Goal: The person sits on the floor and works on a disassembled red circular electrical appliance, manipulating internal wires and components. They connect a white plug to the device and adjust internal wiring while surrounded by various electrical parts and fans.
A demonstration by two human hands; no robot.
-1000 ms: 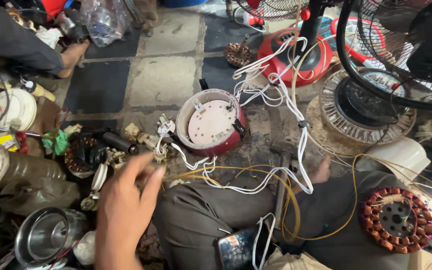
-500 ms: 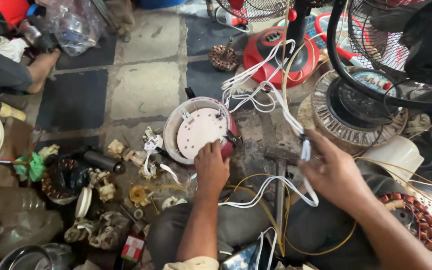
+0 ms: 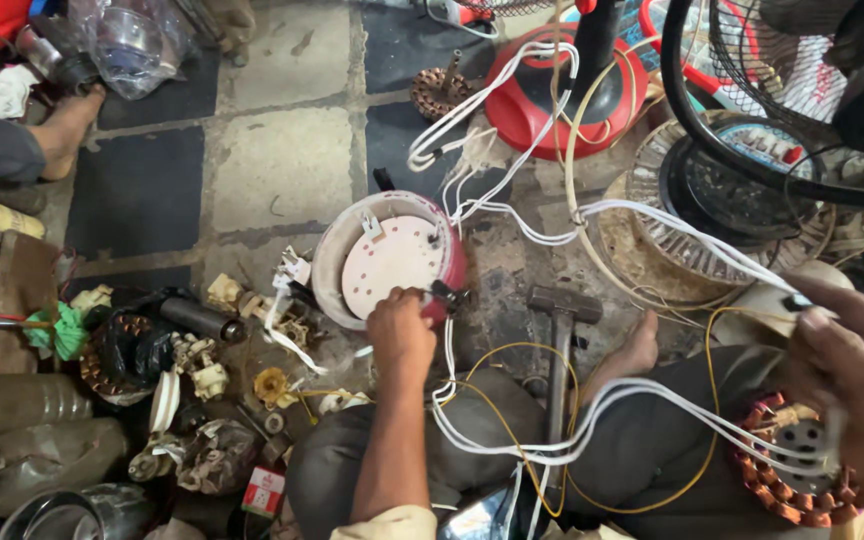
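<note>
left hand (image 3: 400, 335): has moved onto the round red housing (image 3: 392, 262), fingers pinching its near rim.
right hand (image 3: 847, 350): now raised, closed around white wires (image 3: 652, 222); slack taken up.

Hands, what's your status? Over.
Left hand gripping red housing at its near rim. Right hand pinching white wires. Hammer beside housing.
</note>
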